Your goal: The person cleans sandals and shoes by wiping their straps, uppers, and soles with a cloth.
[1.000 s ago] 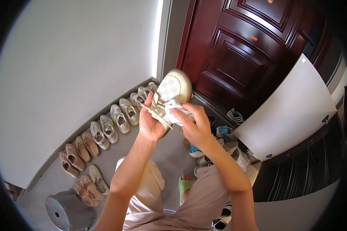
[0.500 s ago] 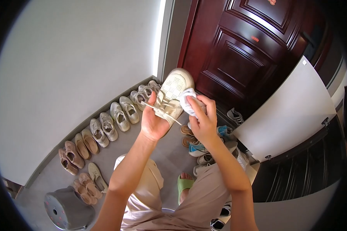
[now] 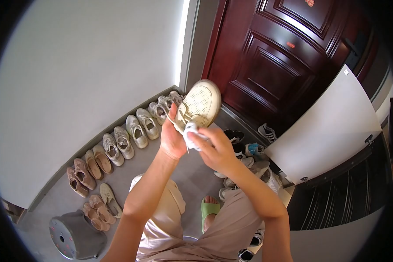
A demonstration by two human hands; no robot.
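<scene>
A cream lace-up shoe [image 3: 200,102] with a perforated toe is held up in front of me, its toe pointing up toward the door. My left hand [image 3: 172,139] grips it from the left and below, the thumb beside the laces. In my right hand [image 3: 214,147] is a crumpled white cloth [image 3: 193,135], pressed against the lower part of the shoe over the laces. The cloth and my right fingers hide the heel end of the shoe.
Pairs of shoes [image 3: 112,149] line the wall on the left. A grey stool [image 3: 76,236] stands at the lower left. More shoes [image 3: 254,150] lie on the right by an open cabinet door [image 3: 325,131]. A dark red door [image 3: 270,65] is ahead.
My right hand with the cloth went from the shoe's right side down and left onto the lace area. The shoe stays in my left hand, nearly in the same place.
</scene>
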